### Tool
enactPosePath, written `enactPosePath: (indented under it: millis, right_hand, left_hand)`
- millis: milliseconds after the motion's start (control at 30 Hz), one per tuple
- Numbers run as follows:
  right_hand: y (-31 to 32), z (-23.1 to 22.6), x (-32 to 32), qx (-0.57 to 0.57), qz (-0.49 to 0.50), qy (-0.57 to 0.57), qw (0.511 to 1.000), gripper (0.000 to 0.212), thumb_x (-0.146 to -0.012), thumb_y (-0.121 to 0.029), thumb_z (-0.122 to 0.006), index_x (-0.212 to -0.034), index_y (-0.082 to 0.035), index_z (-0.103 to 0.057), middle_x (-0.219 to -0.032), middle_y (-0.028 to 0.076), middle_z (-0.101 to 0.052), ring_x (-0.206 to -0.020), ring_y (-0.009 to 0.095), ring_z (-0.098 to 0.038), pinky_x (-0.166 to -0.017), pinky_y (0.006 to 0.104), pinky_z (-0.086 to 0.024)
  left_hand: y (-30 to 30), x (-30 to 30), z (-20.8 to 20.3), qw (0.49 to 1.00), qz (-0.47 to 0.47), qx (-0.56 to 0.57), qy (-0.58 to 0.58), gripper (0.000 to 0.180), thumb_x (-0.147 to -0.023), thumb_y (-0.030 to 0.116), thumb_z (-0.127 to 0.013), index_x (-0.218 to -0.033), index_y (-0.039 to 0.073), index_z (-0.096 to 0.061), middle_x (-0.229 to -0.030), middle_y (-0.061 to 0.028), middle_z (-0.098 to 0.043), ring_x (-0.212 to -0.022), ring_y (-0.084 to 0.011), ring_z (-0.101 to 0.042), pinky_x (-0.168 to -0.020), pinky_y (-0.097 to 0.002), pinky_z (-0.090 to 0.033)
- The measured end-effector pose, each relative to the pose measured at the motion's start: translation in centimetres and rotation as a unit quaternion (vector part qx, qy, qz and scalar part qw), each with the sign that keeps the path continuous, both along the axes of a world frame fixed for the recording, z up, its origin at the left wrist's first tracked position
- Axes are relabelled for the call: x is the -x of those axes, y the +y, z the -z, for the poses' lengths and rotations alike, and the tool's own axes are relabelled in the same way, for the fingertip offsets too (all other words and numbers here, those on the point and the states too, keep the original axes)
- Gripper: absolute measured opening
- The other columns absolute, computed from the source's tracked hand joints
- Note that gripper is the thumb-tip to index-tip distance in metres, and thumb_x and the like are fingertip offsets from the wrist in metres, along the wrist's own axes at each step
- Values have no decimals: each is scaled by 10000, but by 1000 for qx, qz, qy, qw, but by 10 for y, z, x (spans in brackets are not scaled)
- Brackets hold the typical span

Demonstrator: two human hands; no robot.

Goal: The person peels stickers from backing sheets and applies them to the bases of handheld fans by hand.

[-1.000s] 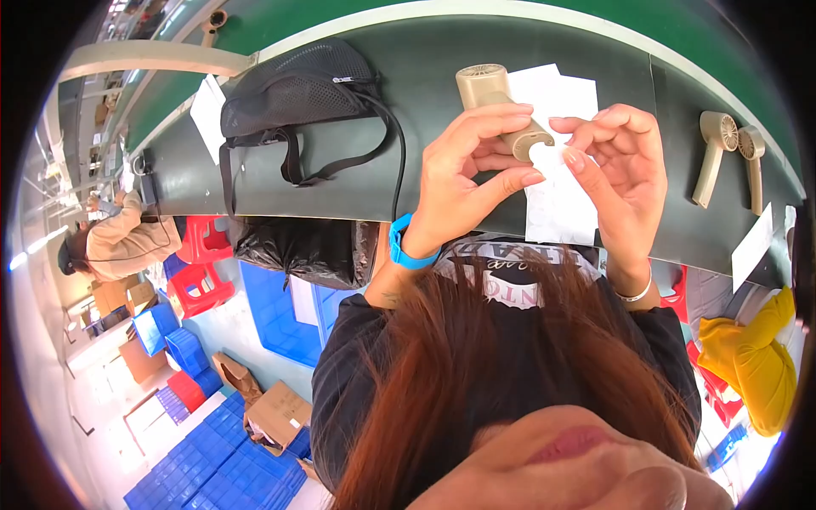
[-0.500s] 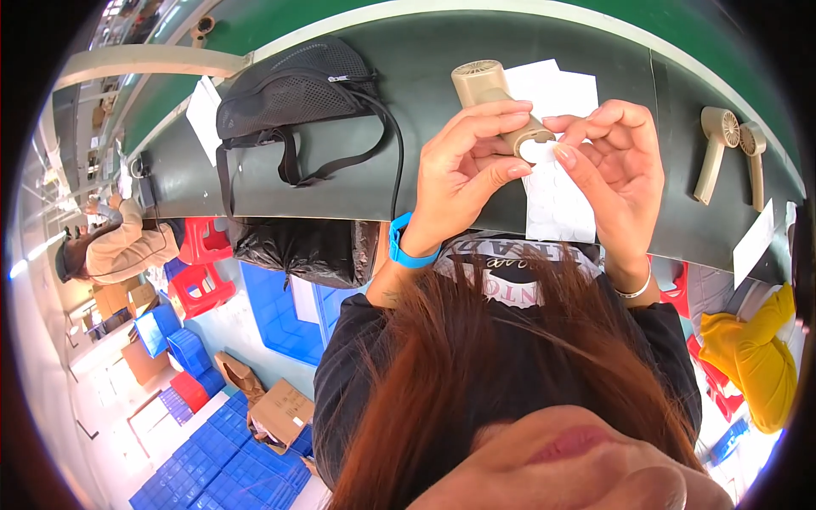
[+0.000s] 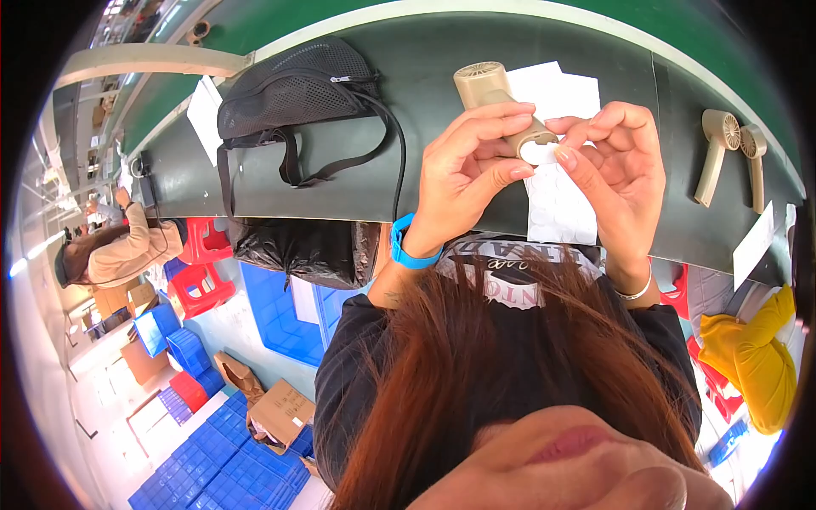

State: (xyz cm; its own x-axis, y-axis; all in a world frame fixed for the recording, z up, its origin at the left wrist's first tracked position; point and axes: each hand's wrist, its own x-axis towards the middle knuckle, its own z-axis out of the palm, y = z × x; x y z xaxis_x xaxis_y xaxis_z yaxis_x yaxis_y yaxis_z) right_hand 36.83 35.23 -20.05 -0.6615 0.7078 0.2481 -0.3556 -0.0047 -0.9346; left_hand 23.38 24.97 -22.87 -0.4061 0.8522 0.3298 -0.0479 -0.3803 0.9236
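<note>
My left hand [image 3: 466,170] is closed round the handle of a beige handheld fan [image 3: 481,85], whose round grille points away from me. The handle's end faces me and a round white sticker [image 3: 539,153] lies against it. My right hand [image 3: 627,170] pinches at the sticker's right edge with thumb and forefinger; its other fingers are curled. Below the fan, a white sheet [image 3: 561,211] with faint round outlines lies on the dark table [image 3: 340,183]. More white paper [image 3: 571,92] lies behind the handle.
A black mesh bag [image 3: 293,93] with straps lies left on the table. Two more beige fans [image 3: 711,161] lie at the right, near a white card [image 3: 753,242]. Blue crates [image 3: 212,450], red stools [image 3: 204,289] and a cardboard box [image 3: 280,412] stand below; co-workers sit on both sides.
The sticker and handle end have shifted very slightly under my fingers; both hands keep their hold. At the far left, a co-worker's arm has risen.
</note>
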Motion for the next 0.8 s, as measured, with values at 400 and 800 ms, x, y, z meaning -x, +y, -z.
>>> enactPosePath:
  millis: [400,800]
  right_hand:
    - [0,0,0,3,1,-4,1000,321,-796,100,-616,-1021,-27,-427,-843,83,-594,-955,189,-617,-739,267,-516]
    - [-2,-5,-2,4,2,-15,1000,328,-793,118,-603,-1027,-24,-421,-862,92,-587,-976,198,-602,-777,275,-507]
  left_hand:
    - [0,-1,0,1000,1,4,-3,345,-788,-74,-640,-1124,-33,-570,-1233,-168,-506,-966,-219,-613,-792,-309,-564]
    - [0,-4,-1,1000,4,3,-28,332,-798,-67,-636,-1121,-37,-570,-1231,-173,-503,-989,-229,-607,-793,-309,-565]
